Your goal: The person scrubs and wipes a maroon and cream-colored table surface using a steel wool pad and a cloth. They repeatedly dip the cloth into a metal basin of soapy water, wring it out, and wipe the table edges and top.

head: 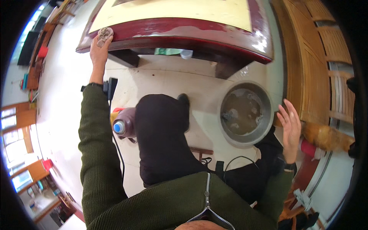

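Observation:
My left hand (99, 51) grips a crumpled, greyish cloth (105, 34) and presses it on the left end of a dark red wooden table's edge (172, 30). Wet, shiny patches show on the red border, mostly towards the right. My right hand (291, 125) is held in the air at the right with fingers apart and nothing in it. Beside it, a round metal basin (220, 115) stands above the floor line of my legs. Murky brown water (241, 110) with patches of foam fills part of it.
A purplish bottle with a blue cap (118, 126) stands left of my knee. A wooden bench (296, 57) runs along the right, with an orange furry shape (327, 136) near its end. Under the table are a green packet (168, 51) and a white cup-like item (186, 54).

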The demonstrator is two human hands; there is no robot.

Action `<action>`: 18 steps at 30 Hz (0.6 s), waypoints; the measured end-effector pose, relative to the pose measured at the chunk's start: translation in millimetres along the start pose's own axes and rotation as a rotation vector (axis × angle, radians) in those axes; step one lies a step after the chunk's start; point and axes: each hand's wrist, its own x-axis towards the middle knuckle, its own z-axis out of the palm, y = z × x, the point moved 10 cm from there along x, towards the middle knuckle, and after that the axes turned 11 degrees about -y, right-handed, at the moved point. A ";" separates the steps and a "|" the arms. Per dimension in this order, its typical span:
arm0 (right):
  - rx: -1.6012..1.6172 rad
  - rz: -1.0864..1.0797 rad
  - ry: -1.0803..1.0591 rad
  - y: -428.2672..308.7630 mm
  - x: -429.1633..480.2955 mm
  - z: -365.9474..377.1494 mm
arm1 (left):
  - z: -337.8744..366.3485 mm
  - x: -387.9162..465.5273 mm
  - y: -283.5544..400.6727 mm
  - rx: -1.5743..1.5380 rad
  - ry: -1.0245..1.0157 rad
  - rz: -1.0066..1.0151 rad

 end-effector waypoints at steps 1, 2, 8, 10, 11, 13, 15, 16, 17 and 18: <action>0.011 -0.017 -0.018 -1.0 1.5 1.2 | 10.4 -8.6 27.6 -0.036 -0.034 0.056; 0.027 -0.038 -0.036 -1.6 2.3 2.9 | 24.7 -14.4 46.8 -0.083 -0.070 0.014; 0.062 -0.050 -0.072 -13.6 -12.2 7.8 | 94.8 -58.9 221.3 -0.083 -0.256 0.391; 0.054 -0.080 -0.085 -23.2 -19.9 6.4 | 119.0 -63.6 267.4 -0.174 -0.393 0.441; 0.056 -0.082 -0.077 -26.0 -24.0 3.3 | 125.2 -68.4 292.9 -0.136 -0.385 0.515; 0.057 -0.109 -0.078 -32.1 -31.7 -2.8 | 145.0 -77.4 337.3 -0.124 -0.436 0.612; 0.071 -0.128 -0.057 -34.4 -38.5 -12.0 | 164.9 -93.1 384.0 -0.128 -0.478 0.758; 0.077 -0.139 -0.049 -35.0 -41.4 -16.4 | 175.1 -99.5 404.6 -0.166 -0.506 0.789; 0.095 -0.140 -0.037 -34.4 -43.8 -20.9 | 186.8 -106.4 424.8 -0.199 -0.542 0.809; 0.112 -0.142 -0.029 -33.9 -45.4 -24.6 | 193.3 -115.8 447.9 -0.225 -0.512 0.869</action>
